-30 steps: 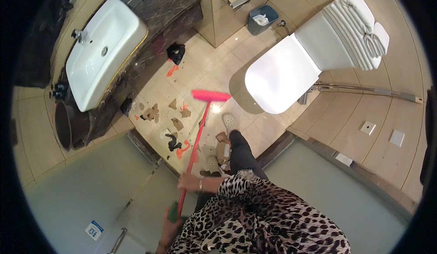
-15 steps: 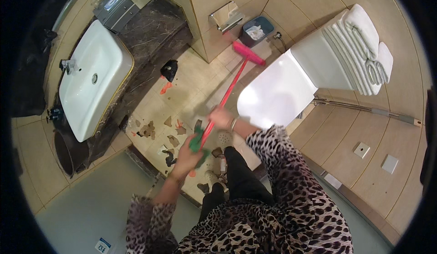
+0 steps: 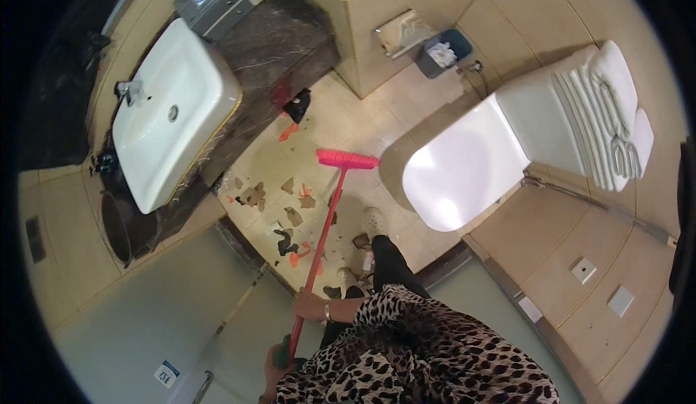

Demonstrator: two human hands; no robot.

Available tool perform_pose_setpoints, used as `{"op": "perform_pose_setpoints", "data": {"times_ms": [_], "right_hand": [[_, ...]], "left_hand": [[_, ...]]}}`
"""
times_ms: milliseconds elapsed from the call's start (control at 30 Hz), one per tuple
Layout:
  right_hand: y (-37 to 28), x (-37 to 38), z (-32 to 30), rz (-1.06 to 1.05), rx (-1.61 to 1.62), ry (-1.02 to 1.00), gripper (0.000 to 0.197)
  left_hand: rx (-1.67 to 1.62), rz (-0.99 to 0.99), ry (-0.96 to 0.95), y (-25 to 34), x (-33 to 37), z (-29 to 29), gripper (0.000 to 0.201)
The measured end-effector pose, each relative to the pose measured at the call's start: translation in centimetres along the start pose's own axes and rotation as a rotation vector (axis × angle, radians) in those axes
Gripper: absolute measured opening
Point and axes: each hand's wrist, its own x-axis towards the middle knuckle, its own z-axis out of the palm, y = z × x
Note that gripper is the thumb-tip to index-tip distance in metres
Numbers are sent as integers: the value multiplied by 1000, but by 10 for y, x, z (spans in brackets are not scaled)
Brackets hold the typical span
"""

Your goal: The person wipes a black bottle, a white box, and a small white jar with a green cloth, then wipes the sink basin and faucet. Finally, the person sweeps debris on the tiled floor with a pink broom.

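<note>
A pink broom (image 3: 346, 160) has its bristle head on the tiled floor in the middle, between the sink counter and the toilet. Its red handle slants back toward me. Around the lower handle's shaft my right hand (image 3: 312, 306) is closed, a bracelet at the wrist. Lower down, at the handle's end, my left hand (image 3: 272, 376) is wrapped round the shaft, partly cut off by my sleeve. Something green (image 3: 281, 353), perhaps a cloth, is bunched at that same hand. Brown torn scraps (image 3: 252, 196), orange scraps (image 3: 299, 255) and a black crumpled piece (image 3: 286, 242) lie left of the handle.
A black bag (image 3: 297, 105) lies by the dark counter (image 3: 268, 42), below the white sink (image 3: 170, 114). At right stands the white toilet (image 3: 464, 161), with folded towels (image 3: 594, 114) on its tank. A bin (image 3: 442, 52) is in the corner. My shoe (image 3: 373, 221) is beside several scraps.
The broom head has moved left and nearer, away from the toilet and bin. Both hands have drawn back toward my body, still on the handle. The view has shifted.
</note>
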Motion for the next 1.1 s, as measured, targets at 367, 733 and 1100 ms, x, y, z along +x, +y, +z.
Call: {"op": "perform_pose_setpoints", "data": {"times_ms": [367,733,1100], "right_hand": [[198,86,-139,106,-411,-4,9],[14,15,70,-13,-177,-310,14],[105,73,-34,-45,-509,-131,5]], "left_hand": [[-891,77,279,197,203,18,57],[-580,-351,252,56,-14,91,55],[-682,71,369,102,99,42,48]]}}
